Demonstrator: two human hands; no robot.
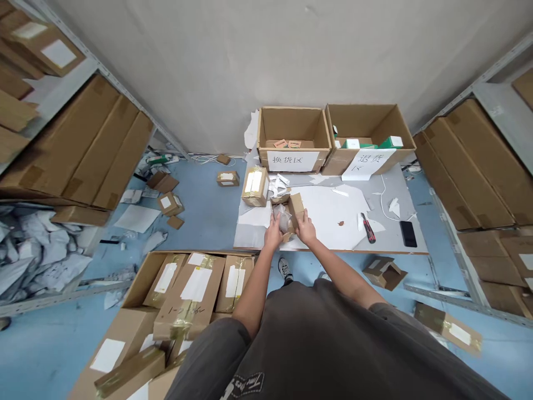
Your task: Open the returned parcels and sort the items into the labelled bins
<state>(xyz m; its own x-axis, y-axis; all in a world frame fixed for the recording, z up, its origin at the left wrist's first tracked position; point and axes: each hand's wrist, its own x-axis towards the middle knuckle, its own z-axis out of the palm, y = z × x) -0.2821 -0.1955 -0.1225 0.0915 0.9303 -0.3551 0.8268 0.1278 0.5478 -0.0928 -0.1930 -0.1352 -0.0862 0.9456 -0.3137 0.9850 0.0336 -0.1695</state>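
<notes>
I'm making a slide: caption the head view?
Left hand and right hand hold an open box on a table, cutter nearby.

Phone right of knife

A white paper sign reading "换货区" is hanging on an open brown cardboard box. Right of that box, a creased white paper sheet is showing "退货区" on a wider open brown carton. Nearer me than that box, my dark grey fabric shirt is displaying "Time".
</notes>
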